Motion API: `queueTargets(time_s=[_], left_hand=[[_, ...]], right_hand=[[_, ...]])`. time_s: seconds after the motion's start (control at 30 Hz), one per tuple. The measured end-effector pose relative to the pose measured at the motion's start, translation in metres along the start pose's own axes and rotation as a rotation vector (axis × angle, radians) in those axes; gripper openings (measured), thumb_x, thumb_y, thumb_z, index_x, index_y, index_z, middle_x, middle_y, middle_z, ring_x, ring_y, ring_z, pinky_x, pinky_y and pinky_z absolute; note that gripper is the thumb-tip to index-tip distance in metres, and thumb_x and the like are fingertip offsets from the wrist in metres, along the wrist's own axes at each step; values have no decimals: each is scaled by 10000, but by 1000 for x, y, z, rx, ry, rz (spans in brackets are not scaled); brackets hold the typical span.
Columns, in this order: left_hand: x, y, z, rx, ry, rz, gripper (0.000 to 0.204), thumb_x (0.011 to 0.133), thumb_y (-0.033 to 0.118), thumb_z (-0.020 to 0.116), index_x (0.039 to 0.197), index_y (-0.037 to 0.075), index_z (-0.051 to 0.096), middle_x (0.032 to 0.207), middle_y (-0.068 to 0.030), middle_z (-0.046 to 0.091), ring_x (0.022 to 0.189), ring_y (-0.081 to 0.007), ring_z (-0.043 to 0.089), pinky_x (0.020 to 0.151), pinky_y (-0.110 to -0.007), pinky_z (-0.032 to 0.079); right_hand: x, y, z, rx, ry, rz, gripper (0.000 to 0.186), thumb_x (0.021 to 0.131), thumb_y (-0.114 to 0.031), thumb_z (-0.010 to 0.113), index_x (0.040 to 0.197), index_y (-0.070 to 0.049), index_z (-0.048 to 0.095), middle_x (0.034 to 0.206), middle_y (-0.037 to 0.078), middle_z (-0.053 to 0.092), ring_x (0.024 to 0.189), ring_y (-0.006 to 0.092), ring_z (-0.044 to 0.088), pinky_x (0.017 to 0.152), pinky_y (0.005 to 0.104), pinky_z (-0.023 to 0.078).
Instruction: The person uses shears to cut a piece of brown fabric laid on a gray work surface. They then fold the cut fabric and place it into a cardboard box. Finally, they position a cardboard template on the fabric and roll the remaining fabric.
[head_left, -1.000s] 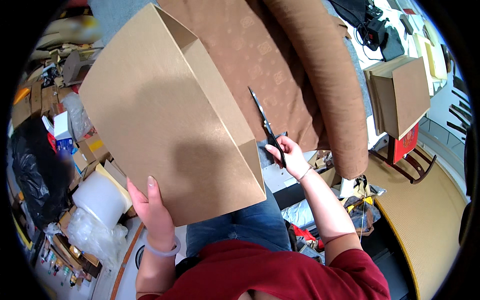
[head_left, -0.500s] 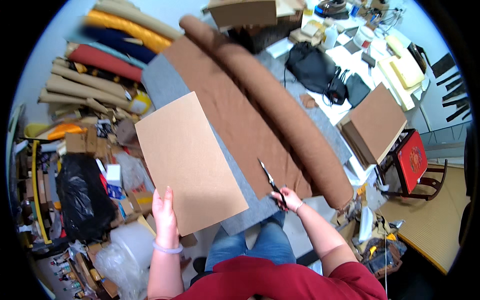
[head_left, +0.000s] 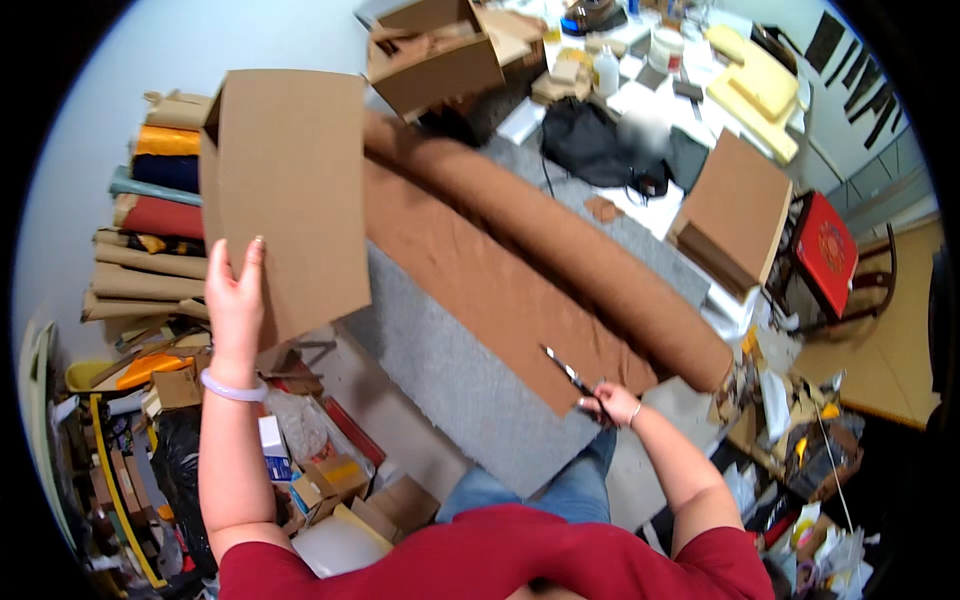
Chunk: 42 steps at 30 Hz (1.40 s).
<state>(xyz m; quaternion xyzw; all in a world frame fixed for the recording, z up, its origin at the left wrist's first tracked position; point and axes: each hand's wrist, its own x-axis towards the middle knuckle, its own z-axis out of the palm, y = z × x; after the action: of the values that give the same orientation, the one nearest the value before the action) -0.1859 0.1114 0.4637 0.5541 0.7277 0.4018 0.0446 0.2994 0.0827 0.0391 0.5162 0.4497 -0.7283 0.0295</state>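
Note:
My left hand [head_left: 237, 295] is raised at the left and grips the lower edge of a tan cardboard box [head_left: 295, 190], its thumb and fingers against the broad face. A dark gap shows at the box's upper left side. My right hand [head_left: 612, 403] holds scissors [head_left: 568, 370] by the dark handles, the metal blades pointing up and left. The blades are over brown fabric [head_left: 500, 310], close to its near end; whether they touch it I cannot tell. Behind the flat part lies the thick roll [head_left: 560, 240] of the same fabric. Grey felt-like cloth [head_left: 430, 340] lies under the brown fabric.
A carton with brown scraps [head_left: 440, 75] stands at the back, near a black bag [head_left: 590, 145]. Another cardboard box [head_left: 735, 210] sits at the right, by a red-seated chair [head_left: 825, 250]. Rolled fabrics [head_left: 165, 215] are stacked at the left, above boxes and plastic clutter.
My left hand has lifted the cardboard box up and left, turning it so that its side shows. My right hand with the scissors has shifted slightly right.

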Motion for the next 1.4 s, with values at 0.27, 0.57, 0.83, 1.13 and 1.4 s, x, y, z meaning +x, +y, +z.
queueTargets(time_s=[0.27,0.57,0.83,1.13,1.4], left_hand=[[-94,-140,9,422,-136,-162,257,982,193,641,1066,-43,578,913,-151,665,825,-175,616,772,-300,503],[-236,-175,-3,455,-182,-501,266,991,196,632,1103,-41,589,939,-133,687,809,-148,611,764,-283,498],[-398,-148,-62,419,-123,-742,235,980,144,638,1096,-54,582,987,-138,677,880,-165,606,808,-301,497],[-589,-128,-43,111,-137,-1289,149,971,100,632,1030,-21,567,951,-68,661,862,-115,583,764,-267,491],[-695,-114,6,77,-240,-1449,146,953,114,646,997,-8,580,908,-88,669,822,-123,598,740,-294,498]], right_hand=[[-6,3,-5,17,-36,32,375,830,-397,812,801,-118,562,618,-19,592,531,81,557,463,244,386],[5,-14,-3,-26,-119,22,366,891,-393,752,832,-104,534,612,3,568,501,84,509,479,239,386],[12,-16,-5,-29,-146,9,358,894,-368,751,833,-85,541,592,4,554,467,82,482,448,240,375],[14,-32,-7,-71,-186,26,325,943,-355,685,822,-98,528,613,-4,548,492,74,481,466,228,371],[18,-35,-3,-118,-162,43,329,942,-341,695,805,-101,518,603,-8,542,477,68,470,449,221,363]])
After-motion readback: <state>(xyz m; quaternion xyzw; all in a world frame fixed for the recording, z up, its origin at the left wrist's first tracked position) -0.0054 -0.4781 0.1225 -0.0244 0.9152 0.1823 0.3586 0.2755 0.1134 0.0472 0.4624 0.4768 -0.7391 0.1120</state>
